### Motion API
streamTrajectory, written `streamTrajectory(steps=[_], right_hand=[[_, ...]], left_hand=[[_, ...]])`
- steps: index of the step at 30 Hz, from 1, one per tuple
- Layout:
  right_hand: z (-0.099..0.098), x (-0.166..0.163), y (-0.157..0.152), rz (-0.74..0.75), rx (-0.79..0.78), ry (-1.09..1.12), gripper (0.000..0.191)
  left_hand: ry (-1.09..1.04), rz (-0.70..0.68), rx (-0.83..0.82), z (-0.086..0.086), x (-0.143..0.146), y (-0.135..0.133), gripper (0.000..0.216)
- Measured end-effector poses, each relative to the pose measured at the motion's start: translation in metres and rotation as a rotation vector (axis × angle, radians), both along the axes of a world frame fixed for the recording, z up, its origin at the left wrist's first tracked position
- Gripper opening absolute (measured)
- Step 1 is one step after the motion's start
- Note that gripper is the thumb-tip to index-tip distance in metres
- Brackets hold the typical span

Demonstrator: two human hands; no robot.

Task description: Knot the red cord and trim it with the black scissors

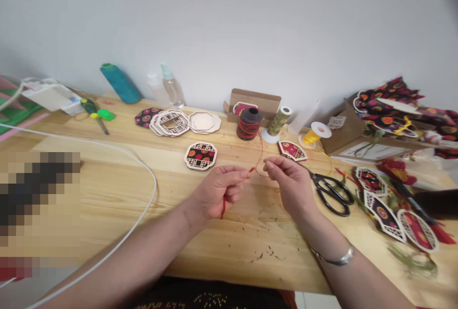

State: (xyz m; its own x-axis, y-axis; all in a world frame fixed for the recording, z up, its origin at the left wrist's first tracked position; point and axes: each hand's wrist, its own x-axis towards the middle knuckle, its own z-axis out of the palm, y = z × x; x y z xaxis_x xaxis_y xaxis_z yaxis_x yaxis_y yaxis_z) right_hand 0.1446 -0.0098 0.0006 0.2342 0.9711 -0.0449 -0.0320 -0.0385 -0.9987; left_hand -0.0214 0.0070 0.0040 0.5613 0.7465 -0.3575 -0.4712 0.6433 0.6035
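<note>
My left hand is closed around a red cord; one tail hangs below the fist, and a small knotted loop pokes out past the thumb and forefinger. To its right, my right hand is closed in a pinch, with a thin stretch of red cord running by its fingertips up to the dark spool of red cord. Just behind my left hand lies an octagonal wooden ornament with dark flowered fabric. A fan-shaped ornament lies behind my right hand.
Black-handled scissors lie right of my right hand. Finished-looking ornaments and a stuffed cardboard box are farther right. At the back are thread spools, wooden frames and bottles. A white cable crosses the left side.
</note>
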Motion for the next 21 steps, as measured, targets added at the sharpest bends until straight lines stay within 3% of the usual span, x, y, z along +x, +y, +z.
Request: streamTrajectory(steps=[5, 8, 11, 16, 18, 21], right_hand=[[0.009, 0.0, -0.001, 0.271, -0.352, 0.361, 0.036], [0.011, 0.0, -0.002, 0.339, -0.434, 0.445, 0.035], [0.008, -0.002, -0.002, 0.291, -0.345, 0.411, 0.027], [0.0, 0.0, 0.0, 0.034, -0.017, 0.065, 0.018], [0.0, 0.002, 0.0, 0.053, 0.061, 0.043, 0.021], [0.002, 0.006, 0.0, 0.23, 0.084, 0.13, 0.024]], left_hand=[[-0.009, -0.009, 0.03, 0.0, 0.0, 0.0, 0.009], [-0.003, 0.008, 0.04, 0.0, 0.0, 0.0, 0.009], [-0.009, -0.004, 0.031, 0.0, -0.001, 0.0, 0.011], [-0.026, -0.091, 0.022, -0.002, -0.003, -0.002, 0.012], [-0.026, -0.127, 0.015, -0.003, -0.004, -0.003, 0.011], [-0.041, -0.125, 0.009, -0.002, -0.004, -0.003, 0.01]])
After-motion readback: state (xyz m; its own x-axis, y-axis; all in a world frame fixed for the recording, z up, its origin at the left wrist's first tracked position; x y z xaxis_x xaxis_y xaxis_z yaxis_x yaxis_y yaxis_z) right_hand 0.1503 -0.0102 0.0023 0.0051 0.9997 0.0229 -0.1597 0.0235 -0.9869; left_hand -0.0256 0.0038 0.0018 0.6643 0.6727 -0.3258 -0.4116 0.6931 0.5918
